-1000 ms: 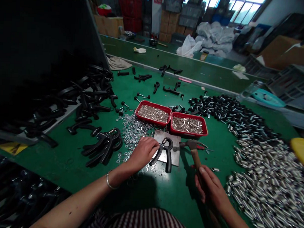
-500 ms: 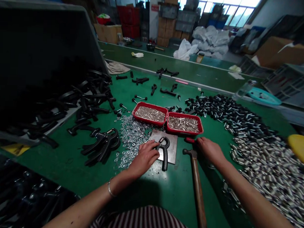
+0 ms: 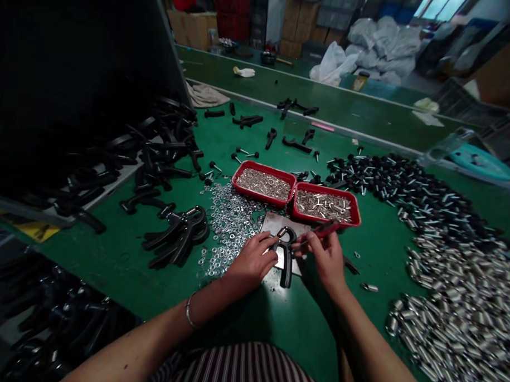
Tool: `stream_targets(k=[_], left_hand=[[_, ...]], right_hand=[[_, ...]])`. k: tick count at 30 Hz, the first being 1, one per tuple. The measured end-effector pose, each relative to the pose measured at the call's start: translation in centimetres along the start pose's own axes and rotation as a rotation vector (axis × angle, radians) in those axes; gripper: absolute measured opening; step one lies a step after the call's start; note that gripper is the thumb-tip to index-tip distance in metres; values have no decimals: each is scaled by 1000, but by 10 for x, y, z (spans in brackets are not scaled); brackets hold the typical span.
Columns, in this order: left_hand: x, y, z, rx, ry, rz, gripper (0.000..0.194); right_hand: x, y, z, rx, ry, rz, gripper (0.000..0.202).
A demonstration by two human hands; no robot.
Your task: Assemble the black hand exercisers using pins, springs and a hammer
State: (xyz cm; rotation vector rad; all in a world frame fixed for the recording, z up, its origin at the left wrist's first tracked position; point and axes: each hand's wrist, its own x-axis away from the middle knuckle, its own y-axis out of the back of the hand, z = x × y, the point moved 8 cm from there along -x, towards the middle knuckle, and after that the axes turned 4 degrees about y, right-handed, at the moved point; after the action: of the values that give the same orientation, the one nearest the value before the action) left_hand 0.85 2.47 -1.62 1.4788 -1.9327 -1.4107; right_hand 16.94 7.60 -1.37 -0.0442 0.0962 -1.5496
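A black clamp (image 3: 286,264) lies on a square metal plate (image 3: 274,220), its handle toward me. My left hand (image 3: 255,258) has its fingers closed on the clamp's left side. In my right hand (image 3: 326,257) is a red-handled tool (image 3: 328,228), its thin tip pointing left at the clamp's ring. The hammer (image 3: 346,367) lies mostly hidden beneath my right forearm. Just beyond the plate stand two red trays, the left one (image 3: 263,183) with small metal pieces and the right one (image 3: 327,204) with small pins.
Loose washers (image 3: 228,229) spread left of the plate. Several black clamps (image 3: 180,236) lie farther left, near a large bin of black parts (image 3: 156,148). Black-headed screws (image 3: 389,179) and metal cylinders (image 3: 455,309) are heaped at the right.
My right hand has picked up the red-handled tool and brought it left to the clamp. My left hand stays on the clamp. The camera view has tilted down.
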Motion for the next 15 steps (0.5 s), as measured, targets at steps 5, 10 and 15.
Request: stream_targets(k=[5, 10, 15], left_hand=[[0, 1, -1, -24, -13, -22, 16], [1, 0, -2, -43, -6, -20, 18], [1, 2, -2, -37, -12, -27, 18]], right_hand=[[0, -4, -9, 6, 23, -1, 22], [-1, -5, -14, 32, 36, -20, 21], [-2, -6, -14, 90, 45, -38, 23]])
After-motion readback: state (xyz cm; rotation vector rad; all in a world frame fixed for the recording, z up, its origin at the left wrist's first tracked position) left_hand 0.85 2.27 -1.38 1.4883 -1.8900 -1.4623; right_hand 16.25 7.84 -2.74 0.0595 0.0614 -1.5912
